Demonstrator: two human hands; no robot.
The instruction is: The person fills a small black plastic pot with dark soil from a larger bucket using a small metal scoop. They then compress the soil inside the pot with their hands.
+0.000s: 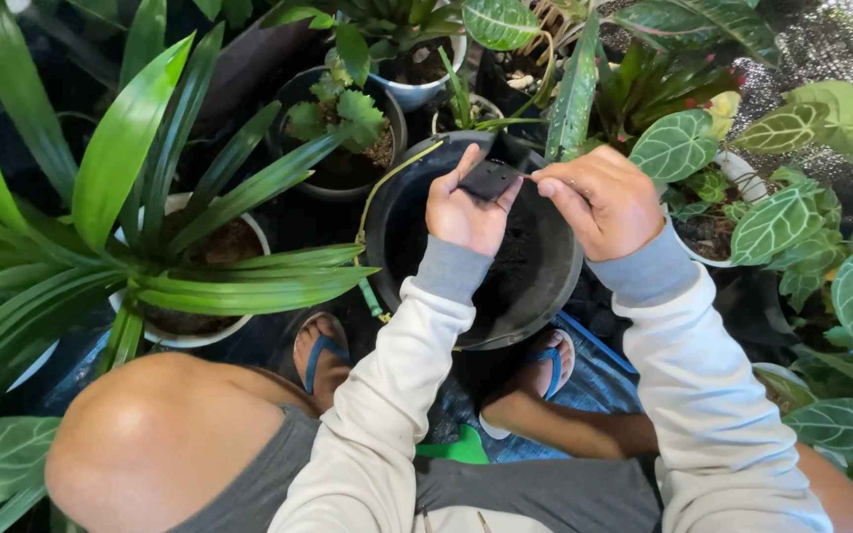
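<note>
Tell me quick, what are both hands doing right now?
Left hand: closed on a small black square piece.
Right hand: fingers curled, pinching the edge of the same piece, over the black pot.

White pot (pixel 249 229) at left holds a plant with long strap leaves (pixel 140 168), dark soil inside. Dark pot (pixel 392 109) behind it with a small frilly green plant (pixel 343 111). White-rimmed pot (pixel 417 91) at top centre. Veined heart-shaped leaves (pixel 772 222) crowd the right side; a white pot (pixel 742 176) sits among them. Blue-strapped sandals (pixel 320 347) on dark ground sheet (pixel 604 380). Green object (pixel 461 449) low centre, possibly a trowel.
</note>
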